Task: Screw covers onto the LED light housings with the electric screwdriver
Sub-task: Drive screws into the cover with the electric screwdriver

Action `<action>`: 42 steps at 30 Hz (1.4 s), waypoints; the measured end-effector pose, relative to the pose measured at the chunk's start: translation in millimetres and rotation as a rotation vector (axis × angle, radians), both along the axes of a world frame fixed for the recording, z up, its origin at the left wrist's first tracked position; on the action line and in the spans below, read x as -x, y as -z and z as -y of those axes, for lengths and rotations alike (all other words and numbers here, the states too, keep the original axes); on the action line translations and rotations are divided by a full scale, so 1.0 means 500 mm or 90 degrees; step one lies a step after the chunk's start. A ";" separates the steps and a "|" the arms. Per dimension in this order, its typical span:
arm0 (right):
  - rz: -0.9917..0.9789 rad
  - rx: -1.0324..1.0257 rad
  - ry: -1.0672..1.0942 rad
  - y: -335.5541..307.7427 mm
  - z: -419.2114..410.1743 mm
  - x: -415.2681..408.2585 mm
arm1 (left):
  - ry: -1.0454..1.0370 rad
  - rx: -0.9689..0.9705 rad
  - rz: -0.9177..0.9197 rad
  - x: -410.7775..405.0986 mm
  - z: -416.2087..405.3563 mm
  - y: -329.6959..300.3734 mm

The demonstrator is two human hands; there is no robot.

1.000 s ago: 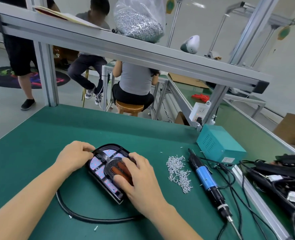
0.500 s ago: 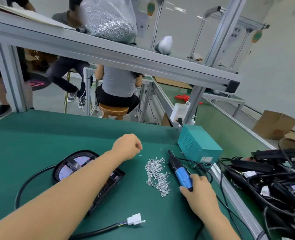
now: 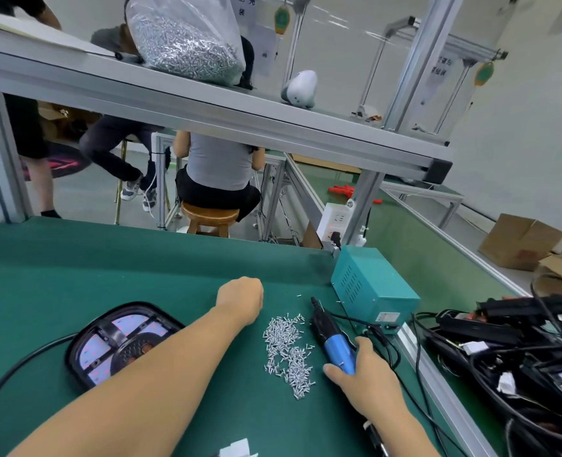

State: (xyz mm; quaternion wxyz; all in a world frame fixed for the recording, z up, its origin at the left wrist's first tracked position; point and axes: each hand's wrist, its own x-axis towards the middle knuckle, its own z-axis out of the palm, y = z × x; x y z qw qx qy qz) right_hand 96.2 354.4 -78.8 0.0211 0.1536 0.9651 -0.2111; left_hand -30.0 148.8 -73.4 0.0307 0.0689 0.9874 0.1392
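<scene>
Electric screwdriver (image 3: 334,345) gripped by right hand (image 3: 368,380), left hand (image 3: 240,300) fisted beside screw pile (image 3: 288,352), housing (image 3: 121,341) left

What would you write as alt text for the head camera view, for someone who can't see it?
On a green bench, a person's right hand grips a blue electric screwdriver beside a pile of loose screws. The left hand, curled, reaches past the pile; an LED light housing lies at left.
</scene>
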 end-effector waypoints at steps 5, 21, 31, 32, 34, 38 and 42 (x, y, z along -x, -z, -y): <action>0.033 0.007 0.010 0.001 -0.006 0.010 | -0.034 0.034 -0.029 -0.006 -0.006 0.011; -0.010 0.237 0.022 -0.025 -0.018 0.001 | -0.067 -0.104 0.043 -0.036 -0.031 -0.035; -0.297 0.939 -0.051 -0.205 0.082 -0.019 | -0.118 -1.070 0.221 -0.190 0.121 -0.085; -0.331 0.990 -0.077 -0.219 0.104 -0.022 | -0.123 -1.117 0.241 -0.212 0.136 -0.084; -0.398 1.084 -0.113 -0.238 0.149 -0.026 | -0.137 -1.195 0.268 -0.253 0.157 -0.077; -0.526 1.204 -0.150 -0.267 0.227 -0.036 | -0.152 -1.313 0.291 -0.313 0.175 -0.066; -0.608 1.220 -0.145 -0.283 0.289 -0.039 | -0.126 -1.396 0.300 -0.347 0.186 -0.069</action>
